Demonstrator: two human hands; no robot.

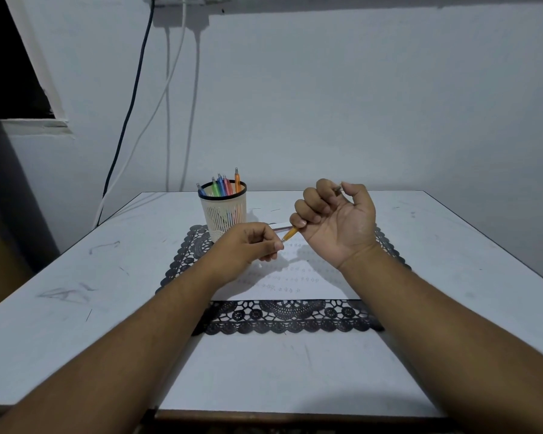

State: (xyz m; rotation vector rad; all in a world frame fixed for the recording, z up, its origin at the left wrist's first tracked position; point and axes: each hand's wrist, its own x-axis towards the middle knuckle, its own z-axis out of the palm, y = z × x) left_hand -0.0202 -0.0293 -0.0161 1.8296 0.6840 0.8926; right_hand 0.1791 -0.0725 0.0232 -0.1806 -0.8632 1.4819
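Now the left hand (251,245) is hovering low over the paper, knuckles up, with its thumb and fingertips (277,245) drawn together in a pinch right at the lower end of the pen (290,234). The other fingers are curling loosely underneath. Whether they are gripping the nib itself or a small cap on it, I cannot tell.

The orange pen is slanting up and to the right, held off the table and bridging both hands. Only a short stretch of the barrel is showing between them.

Over to the right hand (336,223), which is turning palm towards the camera, all four fingers wrapped tightly round the barrel in a fist. The thumb is folding over the top, and the pen's grey end is peeking out just beside it.

Down on the surface, the white table (76,339) is showing grey scribbles along its left side. A pale mesh cup (224,214) is standing near the far edge, just behind the left hand, with coloured pens (221,186) sticking up out of it. A black lace mat (282,321) is lying in the middle, the cup sitting on its far-left corner. A sheet of paper (295,286) with rows of small marks is resting on it, directly beneath the hands.

Around the room, a dark window (10,57) is filling the upper left. One black and several white cables (132,98) are hanging down the plain wall (358,104) behind the table.
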